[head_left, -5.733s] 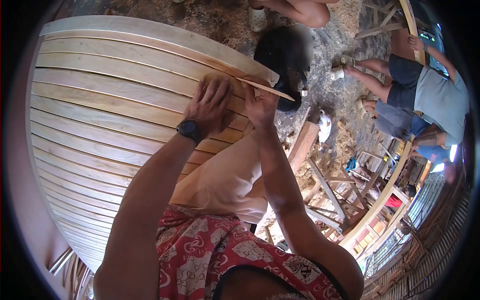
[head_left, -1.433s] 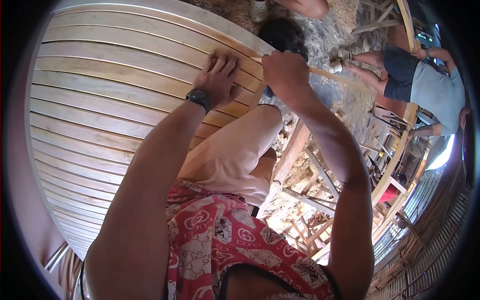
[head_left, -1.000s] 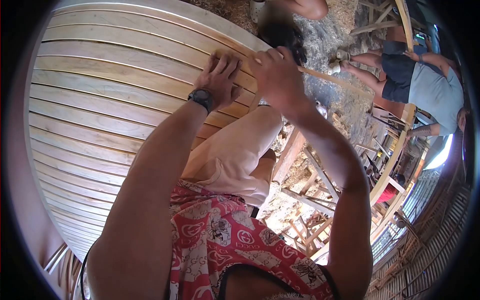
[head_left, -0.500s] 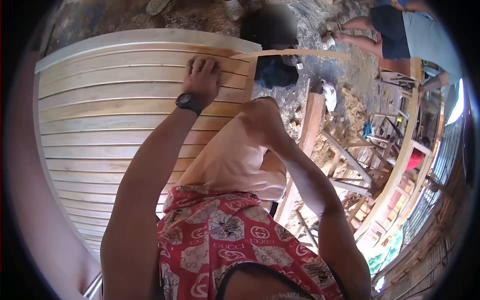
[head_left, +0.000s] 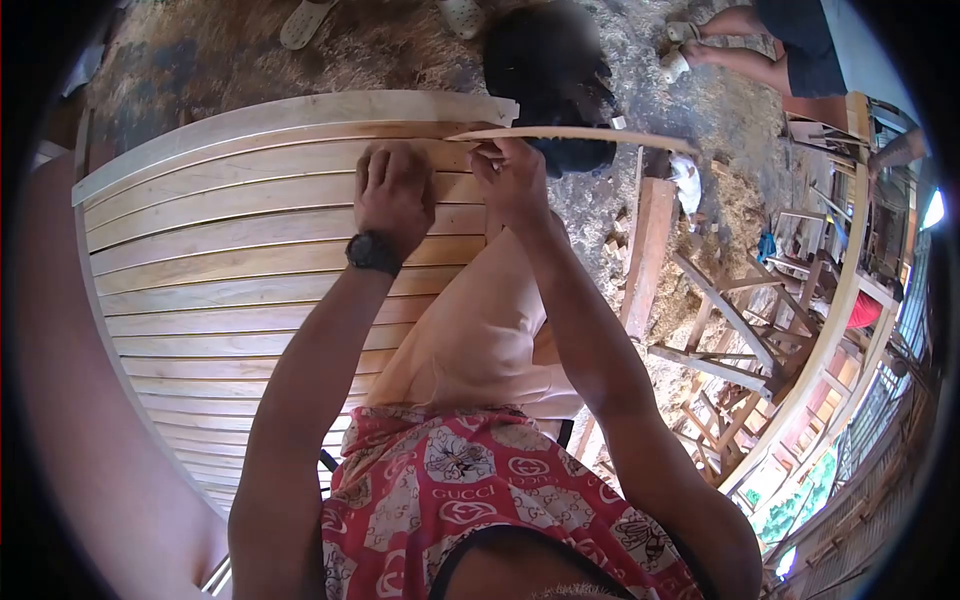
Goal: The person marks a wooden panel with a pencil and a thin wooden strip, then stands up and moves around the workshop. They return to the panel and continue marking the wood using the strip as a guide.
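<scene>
My left hand [head_left: 395, 192], a dark watch on its wrist, rests on the slatted wooden panel [head_left: 270, 250]. Its fingers are bent but apart, holding nothing visible. Close beside it, my right hand [head_left: 512, 182] is at the panel's right edge, its thumb and fingers drawn together in a pinch. What lies between those fingertips is too small to make out. Just past the right knuckles runs a thin, curved wooden strip [head_left: 610, 134]. One end of the strip meets the panel's last slats, and the other reaches out over the floor to the right.
A person in dark clothing [head_left: 545, 70] is low beyond the strip. Another person's legs [head_left: 735, 50] show at upper right. A thick beam [head_left: 650, 240], wooden trestle pieces [head_left: 725, 310] and a small white animal [head_left: 687, 185] are on the right, among shavings.
My right hand has come up from my knee to the panel's edge beside the strip. The left has shifted slightly, still on the slats. The whole view has tilted a little.
</scene>
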{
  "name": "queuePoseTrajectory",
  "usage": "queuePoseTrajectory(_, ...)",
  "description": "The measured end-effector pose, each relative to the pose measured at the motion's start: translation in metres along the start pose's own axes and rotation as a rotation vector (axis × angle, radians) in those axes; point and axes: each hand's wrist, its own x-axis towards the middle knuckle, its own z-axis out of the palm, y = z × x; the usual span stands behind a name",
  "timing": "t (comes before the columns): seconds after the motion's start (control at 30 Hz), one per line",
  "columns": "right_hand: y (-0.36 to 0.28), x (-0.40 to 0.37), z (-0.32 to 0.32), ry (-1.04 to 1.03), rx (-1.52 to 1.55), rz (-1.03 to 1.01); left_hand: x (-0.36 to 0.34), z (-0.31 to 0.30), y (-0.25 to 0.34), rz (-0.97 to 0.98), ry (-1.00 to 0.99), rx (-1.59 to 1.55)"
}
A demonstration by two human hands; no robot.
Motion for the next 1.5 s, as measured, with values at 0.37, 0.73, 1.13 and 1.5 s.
queuePoseTrajectory(0.37,0.013,0.009,0.001,0.011,-0.01,-0.17,-0.022,-0.013,0.027,-0.088,-0.265,0.093)
queuePoseTrajectory(0.73,0.009,0.017,-0.002,0.003,-0.104,-0.329,-0.023,-0.001,0.039,-0.18,-0.239,0.079)
queuePoseTrajectory(1.13,-0.003,0.018,-0.011,-0.075,0.047,-0.206,-0.018,-0.006,0.036,-0.141,-0.224,0.094)
queuePoseTrajectory(1.5,-0.012,0.019,-0.026,-0.037,0.034,-0.191,-0.023,-0.001,0.032,-0.148,-0.237,0.053)
